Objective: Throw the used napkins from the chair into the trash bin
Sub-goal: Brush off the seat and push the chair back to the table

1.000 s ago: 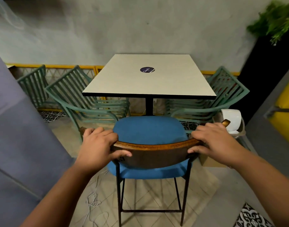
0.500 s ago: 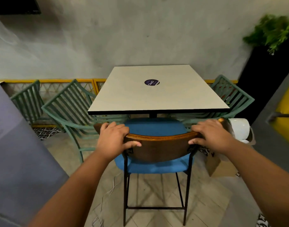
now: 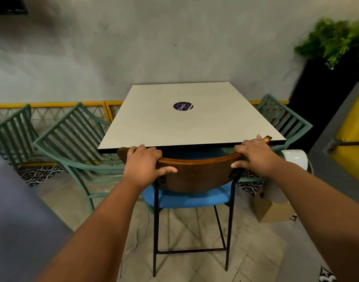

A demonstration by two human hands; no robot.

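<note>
At the near edge, the chair [image 3: 194, 176] is being gripped along its curved backrest by the left hand [image 3: 143, 165] and right hand [image 3: 254, 154], fingers curled over. Its blue seat is being tucked under the table [image 3: 186, 127]; beyond right, a white bin [image 3: 294, 160] is standing.

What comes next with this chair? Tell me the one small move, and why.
Probably let go of the chair. Both the left hand and the right hand grip its backrest, its blue seat already sits partly under the table, and no napkins show on the part in view.
</note>
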